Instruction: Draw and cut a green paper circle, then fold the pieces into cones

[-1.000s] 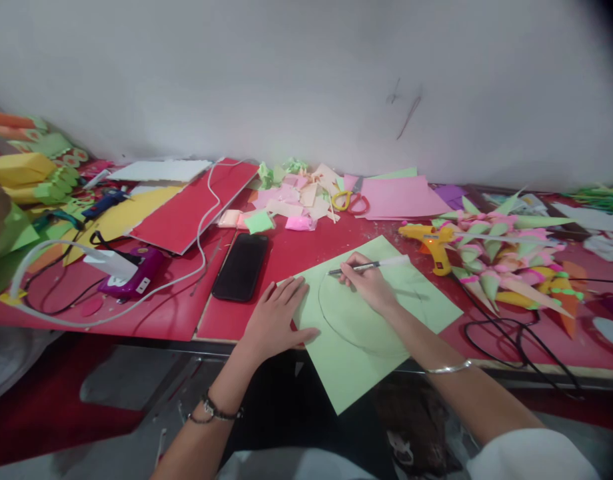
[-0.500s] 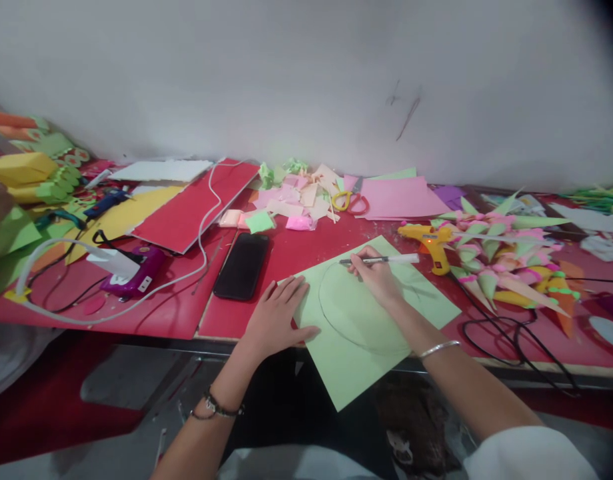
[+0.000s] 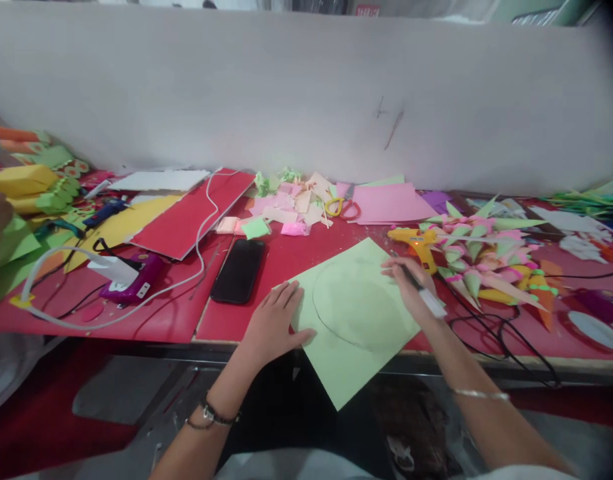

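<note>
A light green sheet of paper [image 3: 346,373] lies turned at an angle, its near corner jutting past the table edge. On it shows a large, thin, dark curved line, round in outline. My left hand [image 3: 274,320] rests flat on the sheet's left side, fingers spread. My right hand [image 3: 411,287] is closed round a pen [image 3: 426,298] with a dark front and a pale rear end, over the sheet's right corner. The pen's tip is hard to make out there. Just beyond that hand lies a yellow glue gun [image 3: 417,243] with a small orange light.
A black phone [image 3: 238,271] lies left of the paper. Behind are scissors [image 3: 342,207], pink sheets [image 3: 389,204] and paper scraps. Paper flowers [image 3: 476,250] and black cables [image 3: 506,333] lie right. A purple power strip [image 3: 146,270] with a white cord sits left, near a red board [image 3: 191,220].
My right hand has moved right with the pen, from the upper part of the outline to the sheet's right corner. My left hand stays on the paper. The view has tipped up slightly.
</note>
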`<action>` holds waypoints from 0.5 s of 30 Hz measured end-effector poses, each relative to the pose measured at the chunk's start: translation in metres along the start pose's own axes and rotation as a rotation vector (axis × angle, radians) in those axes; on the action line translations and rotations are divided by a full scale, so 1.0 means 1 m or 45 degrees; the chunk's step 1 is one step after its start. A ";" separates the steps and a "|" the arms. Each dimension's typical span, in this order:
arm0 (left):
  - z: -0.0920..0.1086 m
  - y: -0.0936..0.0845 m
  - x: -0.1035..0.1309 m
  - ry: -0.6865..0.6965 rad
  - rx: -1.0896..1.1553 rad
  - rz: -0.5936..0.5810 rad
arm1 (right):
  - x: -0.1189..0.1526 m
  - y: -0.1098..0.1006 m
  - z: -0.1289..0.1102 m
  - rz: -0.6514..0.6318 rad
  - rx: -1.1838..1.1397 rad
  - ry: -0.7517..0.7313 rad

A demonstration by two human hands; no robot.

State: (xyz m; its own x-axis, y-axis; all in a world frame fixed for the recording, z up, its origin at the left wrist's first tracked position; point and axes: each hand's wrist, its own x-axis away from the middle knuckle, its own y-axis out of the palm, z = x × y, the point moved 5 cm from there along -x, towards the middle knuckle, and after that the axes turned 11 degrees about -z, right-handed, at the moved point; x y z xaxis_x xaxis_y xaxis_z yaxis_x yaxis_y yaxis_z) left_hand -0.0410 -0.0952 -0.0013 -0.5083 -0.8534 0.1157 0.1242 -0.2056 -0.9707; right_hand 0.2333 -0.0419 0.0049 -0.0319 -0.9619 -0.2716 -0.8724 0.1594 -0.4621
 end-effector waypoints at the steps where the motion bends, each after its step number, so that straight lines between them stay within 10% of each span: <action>1: 0.003 -0.001 0.002 -0.014 -0.009 0.008 | 0.012 -0.001 -0.003 -0.067 0.165 -0.010; 7: 0.028 0.000 0.024 -0.169 -0.133 -0.003 | 0.067 0.005 -0.002 -0.208 0.875 -0.157; 15: 0.029 -0.020 0.047 -0.031 -0.035 -0.072 | 0.038 0.011 0.007 -0.574 0.620 -0.313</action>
State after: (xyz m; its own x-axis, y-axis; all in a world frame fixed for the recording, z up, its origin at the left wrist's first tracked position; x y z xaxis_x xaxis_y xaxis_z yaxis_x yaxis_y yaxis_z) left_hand -0.0427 -0.1451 0.0294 -0.4926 -0.8524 0.1753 0.0724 -0.2409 -0.9679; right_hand 0.2254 -0.0752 -0.0162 0.4423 -0.8886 -0.1214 -0.4553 -0.1058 -0.8840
